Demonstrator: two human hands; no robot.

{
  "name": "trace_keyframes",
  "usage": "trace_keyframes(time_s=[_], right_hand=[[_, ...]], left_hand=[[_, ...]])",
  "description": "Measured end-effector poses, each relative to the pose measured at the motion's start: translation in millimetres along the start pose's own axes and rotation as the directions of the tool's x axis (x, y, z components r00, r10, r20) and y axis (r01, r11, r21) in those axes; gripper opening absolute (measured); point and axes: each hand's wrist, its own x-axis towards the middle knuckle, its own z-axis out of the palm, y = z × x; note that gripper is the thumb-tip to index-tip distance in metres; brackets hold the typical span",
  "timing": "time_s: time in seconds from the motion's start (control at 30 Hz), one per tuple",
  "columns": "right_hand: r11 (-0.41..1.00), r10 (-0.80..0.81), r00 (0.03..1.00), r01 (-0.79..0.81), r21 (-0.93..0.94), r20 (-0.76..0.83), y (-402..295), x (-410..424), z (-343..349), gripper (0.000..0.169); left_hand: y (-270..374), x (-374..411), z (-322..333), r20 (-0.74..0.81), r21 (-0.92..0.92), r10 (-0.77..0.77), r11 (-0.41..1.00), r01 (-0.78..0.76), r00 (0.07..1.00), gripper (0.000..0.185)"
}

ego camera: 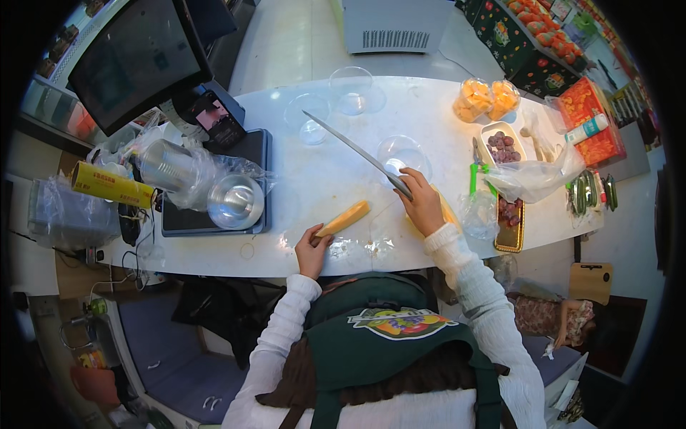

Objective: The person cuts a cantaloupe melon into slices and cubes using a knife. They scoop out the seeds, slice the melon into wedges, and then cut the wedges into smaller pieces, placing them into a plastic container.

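My left hand [312, 249] grips one end of a long wedge of orange-fleshed melon [345, 217] near the front edge of the white table [300, 187]. In my right hand [422, 201] is the handle of a long-bladed knife [353, 149], its tip pointing away to the upper left, apart from the wedge. Another piece of melon [446, 209] lies partly hidden beneath my right hand and wrist. Clear round plastic cups [402, 155] stand just beyond the knife, with others [351, 88] farther back. Wet patches and small bits of fruit lie near the wedge.
Filled fruit cups [472, 99], a tray of grapes [502, 143], green-handled scissors [475, 169] and a gold-rimmed tray [509, 225] are at the right. A black scale [214, 217] bears plastic containers at the left, below a monitor [139, 61]. Another person [552, 319] is at the lower right.
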Motion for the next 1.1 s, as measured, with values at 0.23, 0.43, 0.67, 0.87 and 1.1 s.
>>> trace_keyframes(time_s=[0.23,0.43,0.67,0.87,1.1], right_hand=[[0.981,0.176,0.921,-0.192,0.010,0.348,-24.1,-101.4,-38.7,0.025],[0.952,0.303,0.846,-0.249,-0.179,0.439,-3.7,-145.5,-38.3,0.027],[0.932,0.342,0.826,-0.238,-0.274,0.448,-4.1,-151.1,-31.9,0.028],[0.909,0.396,0.772,-0.252,-0.333,0.497,9.2,-141.1,-9.4,0.030],[0.950,0.279,0.854,-0.179,-0.257,0.438,-4.3,-140.9,-32.1,0.029]], left_hand=[[-5.4,-8.1,10.4,0.028,0.181,0.055,0.982,-0.059,0.998,0.028],[-4.5,-9.8,15.6,0.007,0.200,0.041,0.979,-0.041,0.999,0.026],[-5.8,-10.9,16.7,-0.002,0.219,0.054,0.974,-0.052,0.999,0.025],[-10.9,-8.2,15.4,0.001,0.299,0.097,0.950,-0.093,0.995,0.023],[-13.4,-7.0,17.6,-0.044,0.311,0.122,0.945,-0.103,0.991,0.025]])
